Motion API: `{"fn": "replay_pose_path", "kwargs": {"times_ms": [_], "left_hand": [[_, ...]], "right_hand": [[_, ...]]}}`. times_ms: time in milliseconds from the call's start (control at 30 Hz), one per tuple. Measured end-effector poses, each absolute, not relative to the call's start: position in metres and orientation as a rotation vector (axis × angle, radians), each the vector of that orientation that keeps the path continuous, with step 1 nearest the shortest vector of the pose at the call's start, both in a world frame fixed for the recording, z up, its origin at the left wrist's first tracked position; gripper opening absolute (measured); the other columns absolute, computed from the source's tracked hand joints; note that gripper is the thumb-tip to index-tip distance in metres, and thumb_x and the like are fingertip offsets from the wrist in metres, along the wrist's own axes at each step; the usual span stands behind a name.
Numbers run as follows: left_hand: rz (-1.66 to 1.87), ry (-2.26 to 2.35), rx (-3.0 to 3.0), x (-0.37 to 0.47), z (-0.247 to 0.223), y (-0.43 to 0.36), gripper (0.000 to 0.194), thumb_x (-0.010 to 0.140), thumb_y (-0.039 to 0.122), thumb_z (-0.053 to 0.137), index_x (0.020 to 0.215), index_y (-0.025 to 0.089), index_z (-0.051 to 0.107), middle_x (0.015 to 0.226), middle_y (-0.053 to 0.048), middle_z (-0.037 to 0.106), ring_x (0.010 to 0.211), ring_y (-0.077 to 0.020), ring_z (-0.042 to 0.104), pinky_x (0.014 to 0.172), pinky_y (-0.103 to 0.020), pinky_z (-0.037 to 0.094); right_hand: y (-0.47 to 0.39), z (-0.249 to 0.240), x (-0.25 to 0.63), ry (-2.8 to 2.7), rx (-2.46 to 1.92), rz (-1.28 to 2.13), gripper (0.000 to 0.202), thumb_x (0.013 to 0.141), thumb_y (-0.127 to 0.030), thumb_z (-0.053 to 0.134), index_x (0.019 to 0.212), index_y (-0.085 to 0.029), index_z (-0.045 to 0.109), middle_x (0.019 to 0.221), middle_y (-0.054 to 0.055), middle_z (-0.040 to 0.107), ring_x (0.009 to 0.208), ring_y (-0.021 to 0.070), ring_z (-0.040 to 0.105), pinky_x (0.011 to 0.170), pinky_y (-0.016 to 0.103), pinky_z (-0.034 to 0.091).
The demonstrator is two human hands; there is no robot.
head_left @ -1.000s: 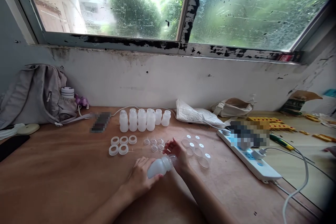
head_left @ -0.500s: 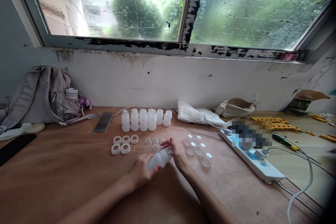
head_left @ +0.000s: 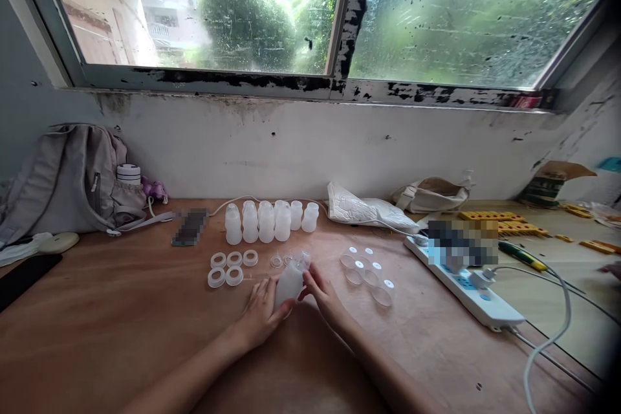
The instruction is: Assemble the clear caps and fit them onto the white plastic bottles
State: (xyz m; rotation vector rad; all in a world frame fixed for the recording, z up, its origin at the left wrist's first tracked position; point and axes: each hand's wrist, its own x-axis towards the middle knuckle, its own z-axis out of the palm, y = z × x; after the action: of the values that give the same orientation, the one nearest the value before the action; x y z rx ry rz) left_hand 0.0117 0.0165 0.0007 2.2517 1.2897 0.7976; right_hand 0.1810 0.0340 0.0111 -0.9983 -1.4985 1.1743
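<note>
Small frosted translucent plastic bottle (head_left: 290, 283) at mid-table, clasped between left hand (head_left: 261, 314) and right hand (head_left: 324, 296); long axis tilted, neck toward far edge; both hands equally near.

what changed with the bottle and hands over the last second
The frosted bottle swung from lying tilted toward the right to nearly upright, moving slightly away from the person. The left hand kept its grip; the right hand closed in at its side. Bottle row and rings stayed put.
</note>
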Motion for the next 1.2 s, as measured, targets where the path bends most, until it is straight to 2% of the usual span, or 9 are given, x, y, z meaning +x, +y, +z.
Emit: {"fn": "replay_pose_path", "kwargs": {"times_ms": [133, 200, 333, 433, 533, 733, 900, 1100, 1200], "left_hand": [[0.713, 1.444, 2.393, 0.013, -0.012, 0.019, 0.046, 0.078, 0.049, 0.040, 0.108, 0.016, 0.046, 0.105, -0.011, 0.053, 0.101, -0.0277, 0.045, 0.089, -0.044, 0.032], [0.700, 1.494, 2.430, 0.013, -0.015, 0.019, 0.046, 0.077, 0.049, 0.041, 0.107, 0.015, 0.047, 0.106, -0.012, 0.052, 0.102, -0.0278, 0.044, 0.090, -0.046, 0.030], [0.682, 1.558, 2.450, 0.013, -0.019, 0.019, 0.049, 0.077, 0.046, 0.042, 0.111, 0.011, 0.042, 0.111, -0.014, 0.050, 0.107, -0.0278, 0.040, 0.094, -0.046, 0.025], [0.678, 1.561, 2.478, 0.012, -0.019, 0.020, 0.053, 0.077, 0.047, 0.042, 0.115, 0.010, 0.039, 0.114, -0.014, 0.048, 0.110, -0.0281, 0.037, 0.095, -0.047, 0.024], [0.732, 1.555, 2.511, 0.011, -0.017, 0.019, 0.056, 0.076, 0.050, 0.044, 0.118, 0.013, 0.037, 0.115, -0.013, 0.047, 0.109, -0.0276, 0.038, 0.093, -0.047, 0.026], [0.790, 1.578, 2.633, 0.007, -0.011, 0.020, 0.041, 0.081, 0.034, 0.042, 0.118, 0.017, 0.039, 0.119, -0.010, 0.046, 0.111, -0.0258, 0.037, 0.097, -0.047, 0.021], [0.799, 1.648, 2.689, 0.000, -0.009, 0.027, 0.035, 0.079, 0.026, 0.042, 0.114, 0.017, 0.044, 0.117, -0.010, 0.048, 0.111, -0.0258, 0.038, 0.096, -0.045, 0.023], [0.858, 1.736, 2.699, -0.019, -0.005, 0.040, 0.030, 0.077, 0.024, 0.046, 0.106, 0.019, 0.051, 0.111, -0.008, 0.053, 0.104, -0.0245, 0.045, 0.091, -0.041, 0.030], [0.865, 1.776, 2.676, -0.031, -0.004, 0.047, 0.029, 0.076, 0.025, 0.047, 0.104, 0.019, 0.052, 0.108, -0.008, 0.054, 0.102, -0.0242, 0.046, 0.089, -0.040, 0.031]], "right_hand": [[0.030, 0.012, 0.178, -1.727, -1.025, 1.127, 0.025, 0.072, -0.037, 0.057, 0.091, -0.020, 0.057, 0.079, 0.003, 0.054, 0.071, 0.0161, 0.051, 0.059, 0.026, 0.044], [0.029, 0.014, 0.177, -1.761, -1.042, 1.105, 0.027, 0.071, -0.036, 0.058, 0.093, -0.021, 0.056, 0.083, 0.004, 0.055, 0.075, 0.0172, 0.052, 0.060, 0.026, 0.044], [0.025, 0.011, 0.173, -1.784, -1.049, 1.020, 0.037, 0.065, -0.033, 0.064, 0.098, -0.023, 0.053, 0.084, 0.003, 0.056, 0.073, 0.0175, 0.052, 0.061, 0.028, 0.043], [0.025, 0.005, 0.170, -1.765, -1.099, 0.900, 0.033, 0.062, -0.033, 0.066, 0.092, -0.023, 0.055, 0.080, 0.003, 0.057, 0.067, 0.0177, 0.051, 0.061, 0.030, 0.042], [0.034, 0.008, 0.173, -1.624, -1.157, 0.741, 0.026, 0.063, -0.034, 0.065, 0.085, -0.023, 0.056, 0.079, 0.004, 0.059, 0.072, 0.0208, 0.052, 0.067, 0.034, 0.041], [0.093, 0.028, 0.197, -1.424, -1.192, 0.543, 0.029, 0.069, -0.037, 0.058, 0.092, -0.021, 0.054, 0.088, 0.006, 0.061, 0.077, 0.0199, 0.054, 0.072, 0.034, 0.040], [0.141, 0.007, 0.207, -1.454, -1.299, 0.548, 0.040, 0.067, -0.034, 0.057, 0.102, -0.018, 0.048, 0.085, 0.005, 0.060, 0.077, 0.0199, 0.055, 0.071, 0.035, 0.042], [0.161, -0.018, 0.206, -1.457, -1.304, 0.608, 0.035, 0.066, -0.031, 0.056, 0.097, -0.018, 0.047, 0.092, 0.007, 0.060, 0.086, 0.0206, 0.057, 0.072, 0.033, 0.044], [0.164, -0.024, 0.208, -1.465, -1.305, 0.628, 0.032, 0.065, -0.030, 0.057, 0.092, -0.018, 0.048, 0.089, 0.007, 0.061, 0.079, 0.0192, 0.059, 0.069, 0.032, 0.046]]}}
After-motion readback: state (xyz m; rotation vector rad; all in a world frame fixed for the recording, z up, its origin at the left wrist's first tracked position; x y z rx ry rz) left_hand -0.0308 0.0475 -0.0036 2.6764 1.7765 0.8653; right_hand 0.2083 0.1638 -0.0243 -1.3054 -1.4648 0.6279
